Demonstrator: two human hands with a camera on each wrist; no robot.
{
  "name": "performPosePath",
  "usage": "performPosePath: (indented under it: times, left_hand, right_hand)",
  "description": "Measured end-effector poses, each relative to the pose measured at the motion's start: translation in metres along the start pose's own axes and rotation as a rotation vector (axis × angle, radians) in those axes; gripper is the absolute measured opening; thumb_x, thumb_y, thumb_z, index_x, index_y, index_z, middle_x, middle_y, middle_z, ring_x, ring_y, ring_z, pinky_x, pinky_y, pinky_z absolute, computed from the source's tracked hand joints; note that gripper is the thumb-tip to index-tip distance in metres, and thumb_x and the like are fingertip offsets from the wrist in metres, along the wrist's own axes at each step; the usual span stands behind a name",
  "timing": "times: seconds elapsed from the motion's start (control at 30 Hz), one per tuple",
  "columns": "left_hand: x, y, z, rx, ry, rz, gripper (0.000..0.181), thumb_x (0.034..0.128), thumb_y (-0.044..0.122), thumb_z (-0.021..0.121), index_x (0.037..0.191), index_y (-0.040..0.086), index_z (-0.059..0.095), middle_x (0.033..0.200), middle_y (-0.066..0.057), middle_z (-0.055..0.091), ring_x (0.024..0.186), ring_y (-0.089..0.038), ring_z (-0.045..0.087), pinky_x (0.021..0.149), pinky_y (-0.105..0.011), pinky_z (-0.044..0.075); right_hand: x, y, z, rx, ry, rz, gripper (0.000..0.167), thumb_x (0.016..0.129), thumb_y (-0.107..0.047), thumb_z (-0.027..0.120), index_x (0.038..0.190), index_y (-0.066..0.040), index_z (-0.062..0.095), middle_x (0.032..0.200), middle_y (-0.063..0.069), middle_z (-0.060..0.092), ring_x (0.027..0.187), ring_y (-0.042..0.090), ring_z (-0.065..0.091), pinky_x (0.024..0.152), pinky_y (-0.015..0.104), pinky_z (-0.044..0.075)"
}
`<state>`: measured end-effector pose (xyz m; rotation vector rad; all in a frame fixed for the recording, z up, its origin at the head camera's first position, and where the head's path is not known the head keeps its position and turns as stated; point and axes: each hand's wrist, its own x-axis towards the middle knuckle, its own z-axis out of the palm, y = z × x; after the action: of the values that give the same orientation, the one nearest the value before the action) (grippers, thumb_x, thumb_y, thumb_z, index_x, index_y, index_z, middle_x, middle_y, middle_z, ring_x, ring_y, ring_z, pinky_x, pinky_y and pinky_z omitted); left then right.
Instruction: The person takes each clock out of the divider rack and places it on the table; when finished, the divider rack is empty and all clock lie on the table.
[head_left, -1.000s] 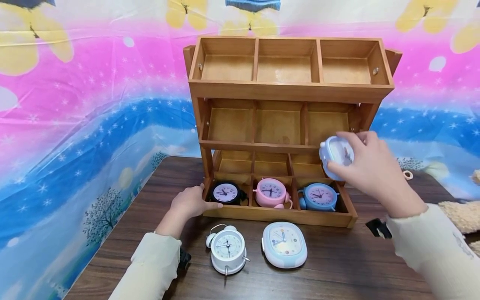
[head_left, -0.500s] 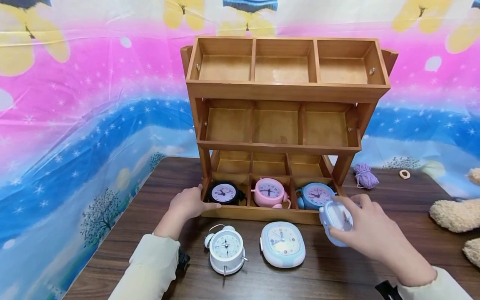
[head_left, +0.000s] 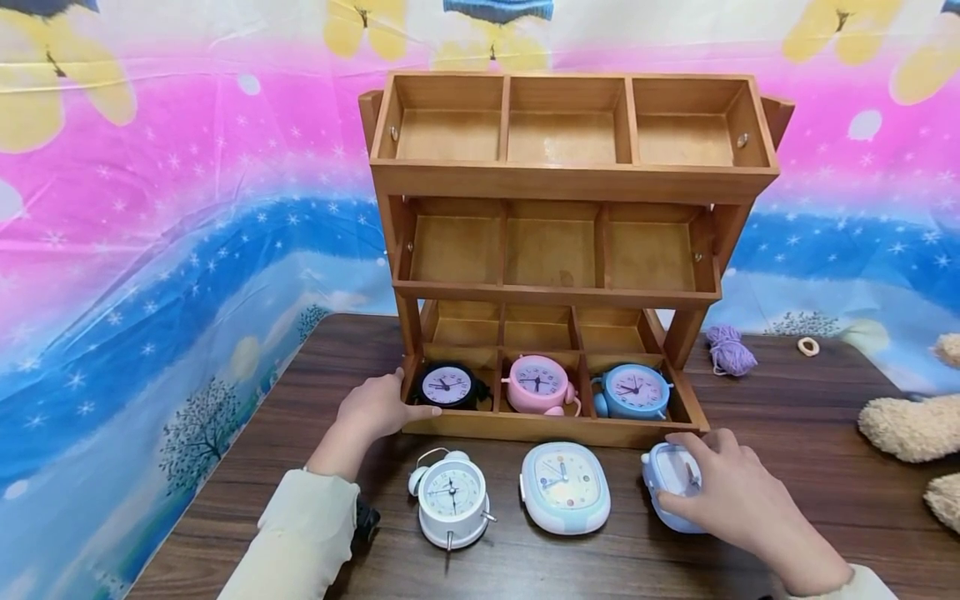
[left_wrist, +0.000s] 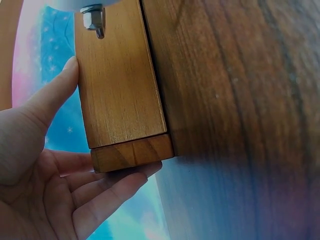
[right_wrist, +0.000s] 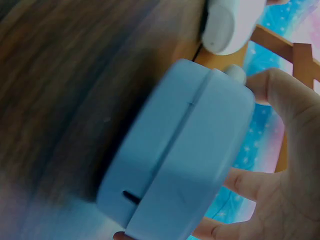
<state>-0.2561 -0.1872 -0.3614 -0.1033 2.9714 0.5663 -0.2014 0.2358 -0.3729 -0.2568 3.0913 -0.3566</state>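
Observation:
My right hand (head_left: 738, 492) grips a small pale blue alarm clock (head_left: 673, 482) by its edges, low at the table in front of the rack's right end. The right wrist view shows this clock (right_wrist: 175, 155) side-on against the tabletop, thumb and fingers round it. My left hand (head_left: 375, 406) holds the lower left corner of the wooden rack (head_left: 547, 427); thumb and fingers lie on either side of the corner (left_wrist: 132, 152). To the left of the held clock lie a white-and-blue rounded clock (head_left: 566, 487) and a white twin-bell alarm clock (head_left: 452, 500).
The rack's bottom tier holds a black clock (head_left: 447, 387), a pink clock (head_left: 538, 385) and a blue clock (head_left: 633, 392), one per compartment. Purple yarn (head_left: 730, 351) and a small ring (head_left: 807, 347) lie behind right. Beige plush limbs (head_left: 911, 429) reach in at the right edge.
My right hand has brought the pale blue clock down from in front of the rack's middle tier to the table. My left hand has stayed on the rack's corner.

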Motion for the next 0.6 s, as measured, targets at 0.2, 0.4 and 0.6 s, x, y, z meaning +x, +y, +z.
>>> performPosePath:
  times: [0.2, 0.4, 0.6]
  left_hand:
    - [-0.0013, 0.0001, -0.0002, -0.01, -0.001, 0.003, 0.098, 0.0847, 0.055, 0.072, 0.15, -0.007, 0.035, 0.137, -0.03, 0.054, 0.119, -0.044, 0.057, 0.097, -0.057, 0.046]
    - [-0.0015, -0.0002, -0.0005, -0.01, -0.003, -0.002, 0.098, 0.0849, 0.055, 0.072, 0.15, -0.007, 0.035, 0.136, -0.03, 0.054, 0.119, -0.044, 0.057, 0.097, -0.056, 0.046]
    - [-0.0008, -0.0001, -0.0004, -0.006, -0.005, -0.007, 0.098, 0.085, 0.056, 0.072, 0.15, -0.007, 0.035, 0.136, -0.03, 0.054, 0.119, -0.044, 0.057, 0.097, -0.056, 0.046]
  right_hand:
    - [0.0061, 0.0065, 0.0043, 0.015, 0.0, 0.034, 0.083, 0.076, -0.058, 0.075, 0.139, -0.009, 0.054, 0.122, 0.037, 0.045, 0.101, 0.053, 0.053, 0.067, 0.062, 0.048]
    - [0.0083, 0.008, 0.0043, 0.012, -0.016, 0.035, 0.085, 0.077, -0.061, 0.073, 0.14, -0.009, 0.052, 0.124, 0.039, 0.043, 0.102, 0.055, 0.052, 0.07, 0.064, 0.048]
    - [0.0085, 0.0067, 0.0036, -0.029, -0.048, 0.041, 0.087, 0.079, -0.065, 0.069, 0.143, -0.01, 0.05, 0.127, 0.04, 0.042, 0.106, 0.056, 0.051, 0.066, 0.065, 0.048]
